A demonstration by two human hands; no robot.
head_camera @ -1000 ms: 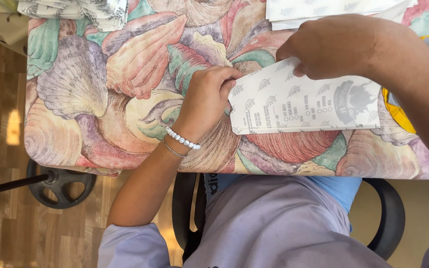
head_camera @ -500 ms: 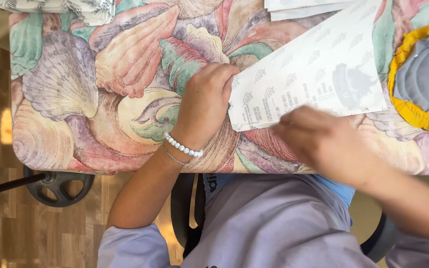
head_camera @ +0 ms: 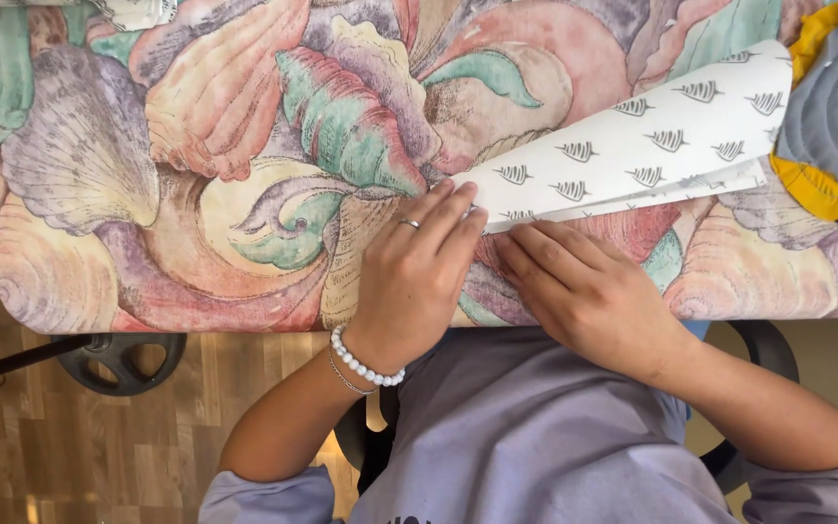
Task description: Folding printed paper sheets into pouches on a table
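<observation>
At the far left, a black wheeled chair base (head_camera: 120, 357) stands on the wooden plank floor (head_camera: 41, 437), just under the edge of the desk (head_camera: 99, 252), which is covered by a cloth printed with large seashells in pink, green and purple. Further right, the left hand (head_camera: 414, 281), with a silver ring on one finger and a white bead bracelet (head_camera: 366, 361) at the wrist, lies flat and open on the desk, its fingertips pressing on the pointed left corner of a folded sheet of white paper patterned with small grey leaf shapes (head_camera: 632, 155). Just beside it, the right hand (head_camera: 584, 291) also rests open and palm down, fingers touching the paper's lower folded edge. The paper stretches up and to the right across the desk, where its far end meets a grey quilted round mat with a yellow ruffled border (head_camera: 831, 126).
</observation>
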